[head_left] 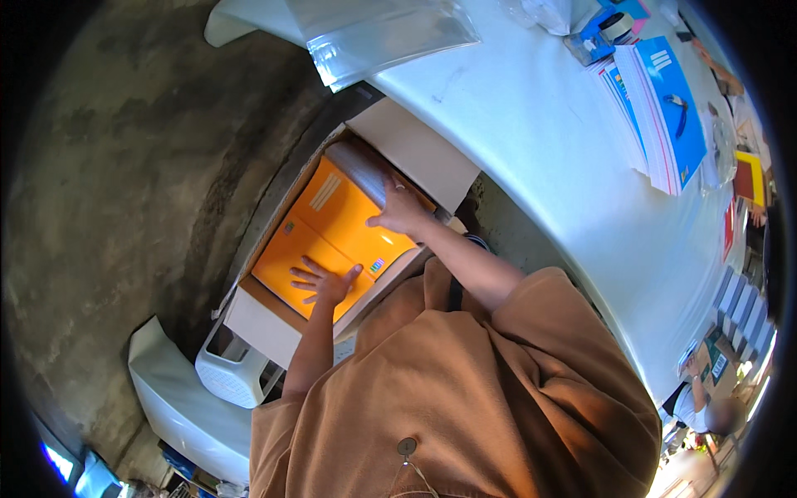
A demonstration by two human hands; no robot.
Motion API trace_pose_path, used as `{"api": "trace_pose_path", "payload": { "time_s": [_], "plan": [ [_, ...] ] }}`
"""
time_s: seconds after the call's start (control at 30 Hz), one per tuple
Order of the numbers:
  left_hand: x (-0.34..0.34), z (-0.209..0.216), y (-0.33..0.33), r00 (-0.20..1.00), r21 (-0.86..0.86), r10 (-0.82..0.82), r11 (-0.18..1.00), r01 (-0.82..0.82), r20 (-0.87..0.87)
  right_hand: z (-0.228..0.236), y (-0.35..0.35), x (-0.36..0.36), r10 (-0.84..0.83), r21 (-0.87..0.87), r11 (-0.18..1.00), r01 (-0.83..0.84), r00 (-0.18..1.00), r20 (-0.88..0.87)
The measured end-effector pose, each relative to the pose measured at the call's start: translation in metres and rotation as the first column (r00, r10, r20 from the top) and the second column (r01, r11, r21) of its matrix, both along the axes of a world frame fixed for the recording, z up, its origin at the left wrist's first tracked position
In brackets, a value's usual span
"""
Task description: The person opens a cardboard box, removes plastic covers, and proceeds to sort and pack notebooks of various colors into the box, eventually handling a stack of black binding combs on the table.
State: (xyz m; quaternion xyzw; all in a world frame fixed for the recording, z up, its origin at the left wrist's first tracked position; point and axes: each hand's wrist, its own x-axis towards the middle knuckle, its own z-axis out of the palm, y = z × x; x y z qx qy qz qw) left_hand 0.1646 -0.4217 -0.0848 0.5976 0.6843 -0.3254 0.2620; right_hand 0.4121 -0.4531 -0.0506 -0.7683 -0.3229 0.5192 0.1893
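Observation:
Orange notebooks [320, 220] lie side by side in an open cardboard box [274, 319] with pale flaps. My left hand [326, 285] rests on the near notebook, palm down, its fingers spread apart. At the box's far right side my right hand [403, 212] is open too, thumb held away from the fingers. Its fingertips reach onto a shiny, clear-wrapped surface [361, 170] beside the orange covers. What lies beneath the top notebooks is hidden.
A white plastic stool [232, 373] stands by the box. On the pale-covered table [531, 141] at right lie clear plastic sleeves [382, 37], blue notebooks [668, 116] and a tape dispenser [594, 41]. Other people's arms show at the far right edge.

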Motion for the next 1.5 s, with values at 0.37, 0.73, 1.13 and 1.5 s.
{"api": "trace_pose_path", "payload": {
  "time_s": [0.37, 0.73, 1.13, 1.5],
  "plan": [
    [-0.01, -0.012, 0.001, 0.999, -0.021, -0.022, 1.0, 0.021, -0.036, 0.047, -0.012, -0.069, 0.093, 0.131, 0.984, -0.122, 0.973, 0.209],
    [-0.023, -0.034, 0.002, 0.98, -0.047, -0.161, 0.987, 0.157, -0.116, 0.051, -0.013, -0.088, -0.004, 0.186, 0.981, -0.048, 0.963, 0.27],
    [-0.031, -0.043, 0.003, 0.971, -0.053, -0.212, 0.977, 0.207, -0.112, 0.051, -0.016, -0.088, -0.102, 0.274, 0.961, 0.033, 0.964, 0.245],
    [-0.007, -0.021, 0.003, 0.989, -0.016, -0.106, 0.994, 0.104, -0.106, -0.02, 0.009, -0.005, -0.226, 0.065, 0.974, 0.219, 0.967, 0.122]
  ]
}}
